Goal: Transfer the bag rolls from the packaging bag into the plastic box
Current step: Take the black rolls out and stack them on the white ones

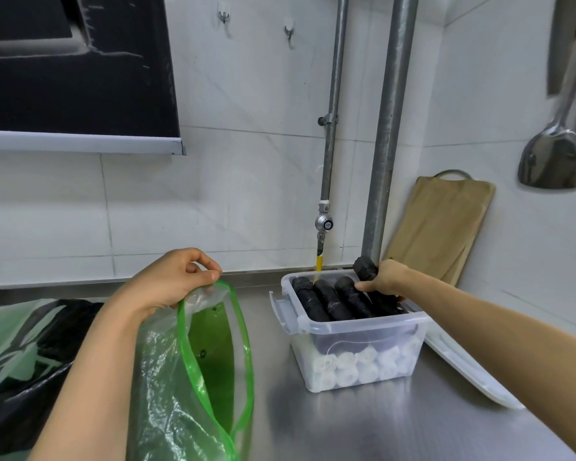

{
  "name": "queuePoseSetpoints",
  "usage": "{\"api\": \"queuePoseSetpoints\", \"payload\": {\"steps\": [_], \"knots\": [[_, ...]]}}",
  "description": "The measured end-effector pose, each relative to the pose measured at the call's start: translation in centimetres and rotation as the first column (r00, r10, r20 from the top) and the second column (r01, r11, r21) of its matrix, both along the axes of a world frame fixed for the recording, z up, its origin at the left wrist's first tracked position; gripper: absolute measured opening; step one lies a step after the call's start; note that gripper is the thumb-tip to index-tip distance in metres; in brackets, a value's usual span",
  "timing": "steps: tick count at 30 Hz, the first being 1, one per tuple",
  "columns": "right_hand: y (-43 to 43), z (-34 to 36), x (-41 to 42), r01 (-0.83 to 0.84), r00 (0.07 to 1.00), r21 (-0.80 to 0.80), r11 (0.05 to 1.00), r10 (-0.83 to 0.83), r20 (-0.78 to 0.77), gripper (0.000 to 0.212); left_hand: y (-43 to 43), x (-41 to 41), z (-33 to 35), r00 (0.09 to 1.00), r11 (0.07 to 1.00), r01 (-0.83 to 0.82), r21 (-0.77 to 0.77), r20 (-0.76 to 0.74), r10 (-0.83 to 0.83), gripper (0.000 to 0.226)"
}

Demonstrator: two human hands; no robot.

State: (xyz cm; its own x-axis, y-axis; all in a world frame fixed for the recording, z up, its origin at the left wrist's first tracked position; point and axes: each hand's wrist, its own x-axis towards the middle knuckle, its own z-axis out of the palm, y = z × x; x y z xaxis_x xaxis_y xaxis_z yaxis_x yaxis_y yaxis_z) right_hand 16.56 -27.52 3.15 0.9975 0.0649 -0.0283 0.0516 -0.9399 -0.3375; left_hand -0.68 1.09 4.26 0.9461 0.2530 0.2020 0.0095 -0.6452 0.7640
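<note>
packaging bag (193, 377): clear film with a bright green rim band and a green-tinted back panel bearing small dark marks; bag rolls (333, 299) black with faint pale scuffs, lower rolls (356, 364) white, plastic box (363, 319) colourless and translucent, lid (463, 367) milky white. second bag (24, 354): green and black with a pale leaf-like print. surroundings: brushed grey steel counter (363, 424), white wall tiles (253, 181) with faint grey veining, dull grey pipes (388, 144), a yellow hose section (319, 262), a tan wooden cutting board (439, 227), a silver spatula (551, 161), a black hood (74, 61) edged in silver.
</note>
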Motion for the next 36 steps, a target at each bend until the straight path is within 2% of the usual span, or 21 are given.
{"api": "queuePoseSetpoints", "payload": {"steps": [4,7,15,18,22,28,31,36], "knots": [[0.1,-0.4,-0.6,-0.014,0.998,-0.058,0.998,0.011,-0.054,0.069,0.0,-0.1,0.0,1.0,1.0,0.002,0.002,-0.001,-0.002,0.01],[0.3,-0.5,-0.9,-0.009,0.995,-0.007,1.0,0.009,-0.096,0.068,0.1,-0.1,0.0,1.0,1.0,-0.001,0.004,0.001,0.001,0.01],[1.1,-0.2,-1.3,0.03,0.997,0.091,0.995,-0.024,-0.068,0.038,0.1,-0.2,0.0,1.0,1.0,-0.004,-0.007,0.0,0.004,0.01],[1.4,-0.1,-1.6,0.032,0.999,0.079,0.996,-0.03,-0.02,0.037,0.0,-0.2,0.1,1.0,1.0,-0.004,-0.007,-0.002,0.004,0.011],[1.6,-0.2,-1.8,-0.015,1.0,-0.022,1.0,0.015,0.005,0.038,-0.1,-0.3,0.3,1.0,1.0,-0.007,-0.016,0.001,0.007,0.013],[0.9,-0.6,-1.1,-0.012,1.0,0.015,1.0,0.012,0.018,0.045,-0.2,-0.4,0.3,1.0,1.0,-0.003,-0.014,0.0,0.003,0.014],[0.7,-1.3,-0.6,0.03,1.0,0.12,0.992,-0.028,-0.014,0.047,-0.1,-0.4,0.3,1.0,1.0,-0.005,-0.013,-0.003,0.005,0.014],[0.9,-2.0,-0.2,0.02,1.0,0.091,0.996,-0.02,0.002,0.046,-0.2,-0.4,0.3,1.0,1.0,-0.001,-0.012,-0.003,0.001,0.013]]}}
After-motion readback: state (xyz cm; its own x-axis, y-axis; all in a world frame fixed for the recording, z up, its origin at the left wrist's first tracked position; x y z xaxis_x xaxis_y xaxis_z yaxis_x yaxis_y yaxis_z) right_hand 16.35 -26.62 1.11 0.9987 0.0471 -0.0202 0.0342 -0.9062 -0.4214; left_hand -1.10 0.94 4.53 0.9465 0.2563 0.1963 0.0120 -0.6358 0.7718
